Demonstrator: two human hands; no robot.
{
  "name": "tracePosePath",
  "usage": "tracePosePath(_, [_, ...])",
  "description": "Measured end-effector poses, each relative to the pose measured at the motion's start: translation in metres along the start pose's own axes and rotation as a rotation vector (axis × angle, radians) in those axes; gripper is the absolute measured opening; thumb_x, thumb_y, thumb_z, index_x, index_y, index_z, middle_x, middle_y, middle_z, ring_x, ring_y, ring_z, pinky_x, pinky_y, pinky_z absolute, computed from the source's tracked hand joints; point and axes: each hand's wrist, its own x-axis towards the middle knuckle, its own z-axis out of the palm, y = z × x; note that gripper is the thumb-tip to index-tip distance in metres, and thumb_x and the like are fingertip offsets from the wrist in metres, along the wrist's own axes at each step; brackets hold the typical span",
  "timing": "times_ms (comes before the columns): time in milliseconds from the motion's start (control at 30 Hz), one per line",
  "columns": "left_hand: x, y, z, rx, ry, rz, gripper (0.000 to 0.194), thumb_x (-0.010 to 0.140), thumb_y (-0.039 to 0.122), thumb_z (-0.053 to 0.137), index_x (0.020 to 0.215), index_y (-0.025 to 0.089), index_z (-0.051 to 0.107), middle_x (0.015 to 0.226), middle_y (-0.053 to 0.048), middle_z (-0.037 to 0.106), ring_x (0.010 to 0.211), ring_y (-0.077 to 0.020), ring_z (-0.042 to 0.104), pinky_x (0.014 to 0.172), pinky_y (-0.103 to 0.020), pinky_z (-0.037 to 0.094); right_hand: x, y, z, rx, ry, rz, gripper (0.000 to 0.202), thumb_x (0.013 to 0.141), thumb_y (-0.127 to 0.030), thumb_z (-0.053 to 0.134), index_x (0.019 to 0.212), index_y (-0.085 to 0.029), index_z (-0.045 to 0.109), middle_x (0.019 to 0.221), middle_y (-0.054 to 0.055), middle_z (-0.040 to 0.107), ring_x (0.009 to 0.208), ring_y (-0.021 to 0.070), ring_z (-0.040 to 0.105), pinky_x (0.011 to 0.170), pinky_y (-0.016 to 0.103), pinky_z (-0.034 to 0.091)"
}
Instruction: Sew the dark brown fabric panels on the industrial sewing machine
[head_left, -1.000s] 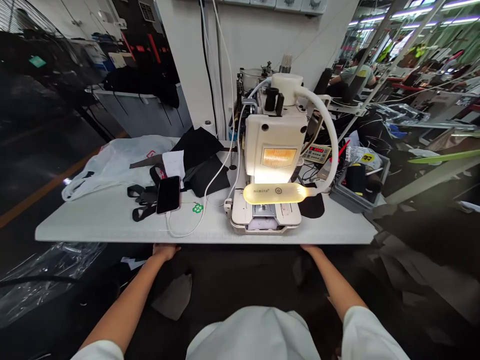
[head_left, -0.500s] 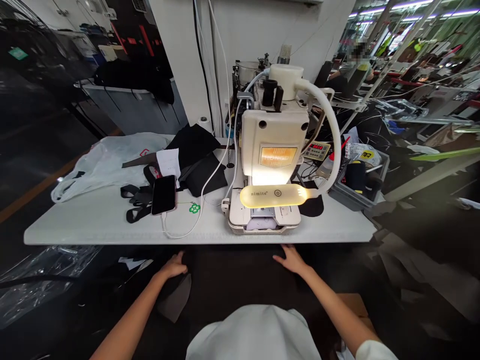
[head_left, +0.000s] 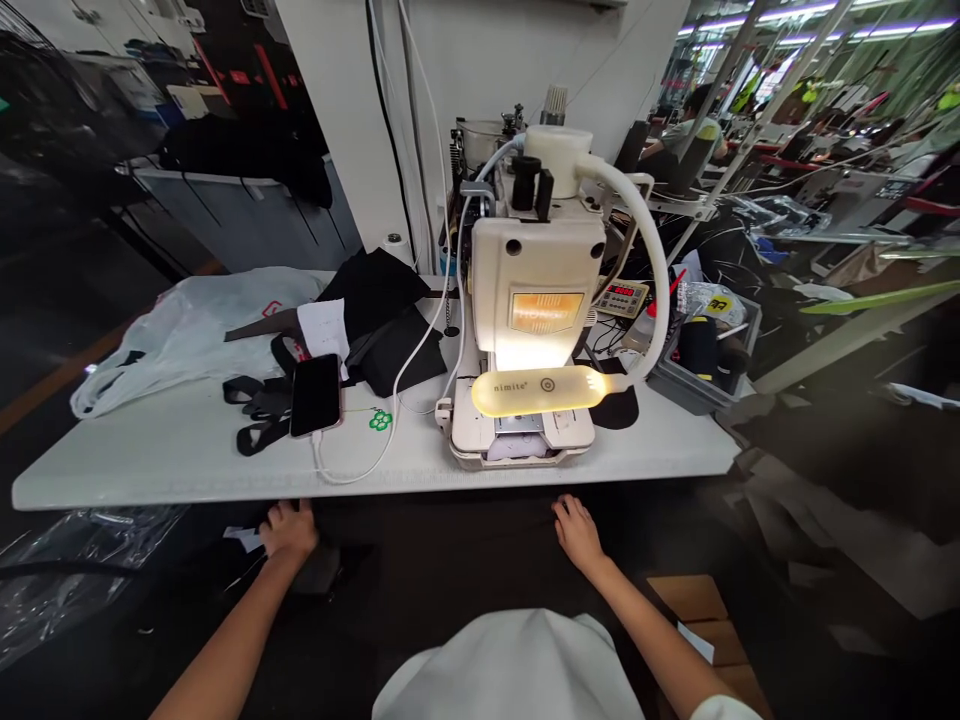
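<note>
Dark cloth [head_left: 450, 570] spreads over my lap below the table's front edge. My left hand [head_left: 289, 532] lies on dark material at its left side, fingers apart and slightly bent, with the tips close under the table edge. A dark grey flap [head_left: 319, 570] shows just beside that wrist. On the right part of the cloth rests my right hand [head_left: 577, 532], fingers loosely stretched toward the table, holding nothing I can see. Directly ahead on the table stands a white sewing machine [head_left: 536, 280], its lit lamp [head_left: 536, 391] in front of the needle area.
On the white table [head_left: 187, 460] lie a phone [head_left: 316, 395] on a white cable, black straps [head_left: 259, 410], black fabric pieces [head_left: 405, 350] and a plastic bag [head_left: 187, 320]. A grey bin [head_left: 697, 385] sits at right, cardboard [head_left: 712, 630] below. A person [head_left: 686, 135] sits farther back.
My left hand has moved left, away from the middle of the cloth, and the grey flap now shows less. My right hand has drawn slightly back from the table edge. The view has turned slightly.
</note>
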Motion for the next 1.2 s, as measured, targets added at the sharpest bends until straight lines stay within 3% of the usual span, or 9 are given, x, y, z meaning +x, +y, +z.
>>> tracePosePath(100, [-0.019,0.028,0.011,-0.068,0.011,0.159,0.037,0.084,0.029,0.051,0.118,0.015,0.047,0.122,-0.01,0.048,0.107,-0.0222,0.05,0.09,-0.042,0.044,0.004,0.007,-0.002,-0.023,-0.032,-0.019,0.034,0.076,-0.004,0.044,0.105,-0.018,0.056,0.113,0.012,0.055,0.104,0.0246,0.05,0.083,0.035,0.047])
tracePosePath(233, [-0.056,0.072,0.026,-0.182,-0.029,0.456,0.031,0.083,0.023,0.043,0.113,0.02,0.051,0.116,-0.005,0.05,0.105,-0.0169,0.053,0.09,-0.026,0.043,0.016,0.018,-0.004,-0.039,-0.101,-0.051,0.041,0.07,0.004,0.041,0.101,-0.018,0.057,0.114,0.012,0.056,0.105,0.024,0.051,0.079,0.032,0.047])
tracePosePath(433, [-0.096,0.112,0.033,-0.214,-0.098,0.707,0.026,0.083,0.025,0.041,0.103,0.023,0.058,0.104,-0.006,0.054,0.101,-0.0204,0.05,0.09,-0.034,0.04,0.014,0.02,-0.017,-0.01,-0.167,-0.087,0.044,0.061,0.004,0.048,0.099,-0.015,0.058,0.109,0.014,0.056,0.102,0.0258,0.052,0.077,0.033,0.046])
tracePosePath(533, [-0.102,0.125,0.036,-0.191,-0.162,0.747,0.023,0.084,0.026,0.043,0.098,0.023,0.06,0.102,-0.006,0.056,0.103,-0.0216,0.049,0.091,-0.037,0.037,0.003,0.008,-0.025,0.05,-0.155,-0.133,0.03,0.068,-0.004,0.05,0.093,-0.017,0.059,0.1,0.01,0.057,0.097,0.0231,0.052,0.079,0.033,0.045])
tracePosePath(667, [-0.105,0.136,0.04,-0.154,-0.24,0.725,0.023,0.079,0.029,0.053,0.1,0.022,0.06,0.106,-0.006,0.056,0.107,-0.0238,0.047,0.094,-0.039,0.034,-0.01,-0.016,-0.025,0.127,-0.127,-0.192,0.02,0.081,-0.02,0.051,0.099,-0.021,0.06,0.104,0.007,0.054,0.1,0.021,0.049,0.086,0.032,0.042])
tracePosePath(867, [-0.105,0.143,0.044,-0.124,-0.303,0.651,0.021,0.08,0.028,0.054,0.096,0.015,0.058,0.094,-0.005,0.06,0.097,-0.0212,0.052,0.089,-0.042,0.037,-0.011,-0.032,-0.015,0.155,-0.131,-0.21,0.026,0.078,-0.025,0.061,0.103,-0.02,0.06,0.103,0.008,0.054,0.098,0.0238,0.047,0.085,0.037,0.04])
tracePosePath(1033, [-0.106,0.148,0.05,-0.154,-0.298,0.65,0.041,0.08,0.032,0.056,0.117,0.016,0.049,0.123,-0.009,0.049,0.116,-0.0247,0.042,0.098,-0.048,0.031,-0.004,-0.035,-0.01,0.153,-0.155,-0.235,0.033,0.073,-0.029,0.066,0.104,-0.02,0.061,0.103,0.009,0.053,0.097,0.0253,0.047,0.083,0.038,0.04])
tracePosePath(1200, [-0.11,0.156,0.057,-0.221,-0.26,0.68,0.027,0.084,0.028,0.049,0.107,0.016,0.057,0.105,-0.007,0.058,0.102,-0.0209,0.05,0.09,-0.041,0.037,-0.002,-0.044,-0.002,0.183,-0.138,-0.255,0.029,0.074,-0.029,0.066,0.101,-0.02,0.063,0.103,0.008,0.055,0.097,0.025,0.047,0.082,0.037,0.039])
